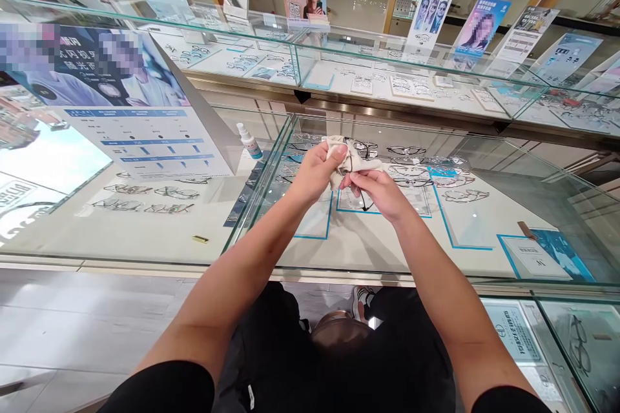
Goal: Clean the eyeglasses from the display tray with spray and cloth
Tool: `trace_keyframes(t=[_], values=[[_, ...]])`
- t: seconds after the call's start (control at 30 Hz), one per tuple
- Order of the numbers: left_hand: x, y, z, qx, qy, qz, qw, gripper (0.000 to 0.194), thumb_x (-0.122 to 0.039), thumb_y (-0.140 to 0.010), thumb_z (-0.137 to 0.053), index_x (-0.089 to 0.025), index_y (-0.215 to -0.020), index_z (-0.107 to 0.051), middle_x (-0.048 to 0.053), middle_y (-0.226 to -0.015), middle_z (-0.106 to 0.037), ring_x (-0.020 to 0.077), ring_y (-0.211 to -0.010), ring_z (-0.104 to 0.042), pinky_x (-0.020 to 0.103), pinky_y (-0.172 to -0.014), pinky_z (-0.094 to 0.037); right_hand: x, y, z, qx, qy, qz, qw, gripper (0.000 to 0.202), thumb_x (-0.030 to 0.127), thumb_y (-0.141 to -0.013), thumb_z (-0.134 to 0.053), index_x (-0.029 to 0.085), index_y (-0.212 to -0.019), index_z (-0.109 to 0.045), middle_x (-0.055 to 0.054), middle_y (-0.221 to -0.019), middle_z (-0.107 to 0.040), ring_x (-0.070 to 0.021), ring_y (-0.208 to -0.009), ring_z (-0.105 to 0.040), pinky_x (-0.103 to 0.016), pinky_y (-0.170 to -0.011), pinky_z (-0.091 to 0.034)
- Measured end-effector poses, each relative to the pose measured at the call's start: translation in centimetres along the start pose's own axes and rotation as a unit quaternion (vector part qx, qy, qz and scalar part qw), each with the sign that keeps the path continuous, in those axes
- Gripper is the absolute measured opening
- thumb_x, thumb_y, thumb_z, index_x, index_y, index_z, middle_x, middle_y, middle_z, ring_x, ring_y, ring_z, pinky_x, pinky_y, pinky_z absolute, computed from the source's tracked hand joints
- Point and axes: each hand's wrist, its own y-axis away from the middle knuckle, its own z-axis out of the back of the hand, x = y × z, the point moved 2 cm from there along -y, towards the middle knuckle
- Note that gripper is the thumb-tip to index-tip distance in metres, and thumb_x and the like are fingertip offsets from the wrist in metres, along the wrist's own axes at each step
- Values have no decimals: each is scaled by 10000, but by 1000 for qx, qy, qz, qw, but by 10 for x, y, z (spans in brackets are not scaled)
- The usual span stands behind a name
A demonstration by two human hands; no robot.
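Above the glass counter, my left hand [317, 168] is closed on a cream cleaning cloth [358, 162], with its thumb pressed on top. The cloth is bunched around a pair of eyeglasses, mostly hidden; one dark temple tip [365, 201] hangs down below the hands. My right hand [378, 190] pinches the eyeglasses at the cloth's lower edge, its fingertips close to those of the left. Both hands nearly meet in front of me. Which part of the frame each one grips is hard to make out.
Under the glass counter top [387, 258] lie several eyeglasses [407, 171]. A small spray bottle [249, 141] stands to the left, beside a large folded sign [145, 122]. Behind runs a second glass showcase [358, 77] with upright cards [429, 19]. A stool [341, 329] is below.
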Motion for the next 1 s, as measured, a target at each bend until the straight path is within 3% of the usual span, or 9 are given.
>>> trace_keyframes(t=[0.1, 0.23, 0.37, 0.6, 0.7, 0.83, 1.0], values=[[-2, -1, 5, 39, 15, 17, 999, 565, -736, -916, -738, -185, -831, -645, 29, -594, -648, 161, -513, -612, 287, -527, -453, 2, 1, 4, 1, -1, 5, 1000, 418, 622, -856, -817, 205, -826, -808, -61, -935, -758, -162, -732, -509, -348, -772, -461], [-11, -1, 6, 83, 45, 32, 995, 502, -568, -819, -917, -177, -1019, -674, 41, -755, -727, 172, -647, -687, 292, -643, -521, 4, 0, 12, -11, -20, 26, 999, 367, 574, -886, -807, 215, -811, -810, -56, -891, -755, -171, -740, -516, -339, -752, -451], [-12, 1, -1, 62, 40, 26, 997, 568, -469, -717, -1008, -192, -1054, -644, -7, -712, -699, 137, -582, -645, 251, -573, -452, 3, 1, 11, -14, -16, 20, 1000, 389, 592, -878, -811, 207, -819, -815, -62, -898, -759, -162, -726, -510, -347, -774, -464], [0, 2, -2, -13, 20, 2, 1000, 555, -721, -868, -805, -195, -816, -634, -7, -550, -617, 116, -434, -530, 259, -472, -390, 2, 2, -1, -4, 7, 15, 1000, 436, 635, -818, -851, 201, -827, -809, -67, -912, -758, -170, -751, -531, -344, -732, -462], [2, 0, 3, 6, 34, 25, 999, 580, -739, -874, -785, -187, -784, -632, 16, -571, -632, 148, -469, -584, 280, -487, -441, 1, 1, 3, -3, 0, 13, 1000, 404, 608, -848, -836, 204, -836, -821, -70, -928, -769, -174, -763, -539, -343, -741, -457], [-4, -2, 8, 48, 64, 33, 996, 513, -622, -827, -894, -170, -895, -662, 36, -703, -698, 165, -602, -664, 287, -595, -513, 0, 0, 12, -13, -24, 21, 999, 376, 580, -877, -822, 209, -817, -821, -68, -892, -762, -187, -799, -559, -331, -729, -434], [-9, 0, 1, 77, 31, 21, 996, 524, -516, -773, -967, -181, -1023, -650, 11, -684, -695, 138, -591, -629, 253, -595, -463, 1, 0, 10, -10, -47, 16, 999, 379, 582, -871, -829, 207, -815, -820, -54, -863, -751, -163, -734, -525, -326, -723, -427]])
